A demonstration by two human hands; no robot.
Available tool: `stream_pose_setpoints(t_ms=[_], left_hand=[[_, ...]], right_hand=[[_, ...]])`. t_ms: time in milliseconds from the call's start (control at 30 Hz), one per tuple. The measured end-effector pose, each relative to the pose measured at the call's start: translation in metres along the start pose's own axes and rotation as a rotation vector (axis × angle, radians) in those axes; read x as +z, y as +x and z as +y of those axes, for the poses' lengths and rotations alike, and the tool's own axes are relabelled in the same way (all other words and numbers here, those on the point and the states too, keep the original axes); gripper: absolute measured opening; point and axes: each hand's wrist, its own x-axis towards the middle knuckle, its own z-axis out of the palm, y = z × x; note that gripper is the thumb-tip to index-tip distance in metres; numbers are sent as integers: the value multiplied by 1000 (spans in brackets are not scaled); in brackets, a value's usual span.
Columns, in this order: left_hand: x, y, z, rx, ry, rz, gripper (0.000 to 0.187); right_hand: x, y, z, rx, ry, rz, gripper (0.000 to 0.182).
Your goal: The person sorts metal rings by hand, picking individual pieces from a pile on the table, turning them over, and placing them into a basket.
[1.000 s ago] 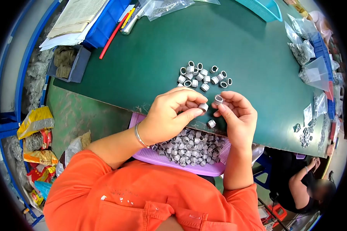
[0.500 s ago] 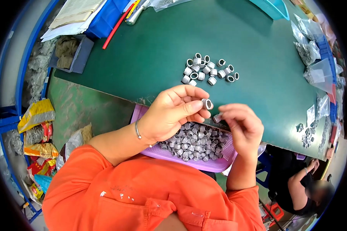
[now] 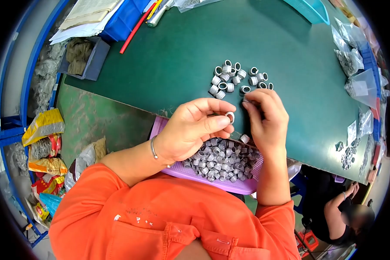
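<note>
A grey metal ring (image 3: 230, 117) is pinched between the thumb and fingers of my left hand (image 3: 195, 125), above the table edge. My right hand (image 3: 266, 112) reaches to the near side of a loose group of similar rings (image 3: 230, 88) on the green table. Its fingers are curled, and what they hold, if anything, is too small to make out. One ring (image 3: 245, 138) lies near the table edge below my right hand. Under both hands, a purple basket (image 3: 242, 187) holds a heap of grey rings (image 3: 216, 162).
On the green table (image 3: 169, 65) are a red stick (image 3: 136, 30), a blue bin (image 3: 125, 21) with papers and a turquoise basket (image 3: 314, 13). Plastic bags (image 3: 362, 89) line the right side. A grey box (image 3: 93, 60) holds cloth. Another person (image 3: 333, 212) sits at lower right.
My right hand has moved up and away from the basket edge to the ring group. A ring it was beside now lies near the table edge. My left hand still holds its ring.
</note>
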Motion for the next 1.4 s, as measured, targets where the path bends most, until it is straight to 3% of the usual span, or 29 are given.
stream_pose_setpoints(t_ms=[33,100,233,333,600,667,700,767,800,833,900,967,1033,1100,1233,1367,1400], left_hand=[[0,0,1,-3,-2,-1,21],[-1,1,4,-31,94,-1,21],[0,4,2,-13,65,-22,15],[-1,4,1,-9,88,-11,11],[-5,0,0,37,137,-75,13],[-3,-2,1,54,163,-87,13],[-3,-5,3,120,334,-107,14],[-4,-8,6,243,676,-174,18],[-4,-10,10,266,839,-230,17],[-5,-12,13,286,1003,-287,17],[-8,-10,10,322,1076,-309,17],[-7,0,9,719,1406,-121,20],[0,10,12,772,1557,104,29],[-3,20,10,783,1593,135,25],[-8,21,12,790,1692,48,20],[-8,18,11,815,1570,21,15],[-5,14,13,668,1385,20,13]], right_hand=[[-3,-2,-5,68,119,35,15],[-8,-12,-10,428,633,45,12],[-16,-20,-7,627,1205,-1,12],[-16,-22,-5,648,1351,-18,11],[-16,-29,-5,591,1392,-5,9],[-17,-32,-10,463,1132,45,13],[-20,-34,-10,460,1138,39,13],[-31,-35,-5,147,608,-251,20],[-33,-32,-7,131,562,-291,23],[-30,-28,-9,129,569,-294,23],[-19,-12,-12,-41,134,-109,21],[-3,2,-13,2,-53,-5,20],[10,10,-3,-69,-243,16,20],[11,9,2,-100,-244,2,19],[-5,-4,-10,582,817,-36,15],[-14,-11,-4,682,1168,-86,16],[-15,-13,-3,682,1289,-108,16]])
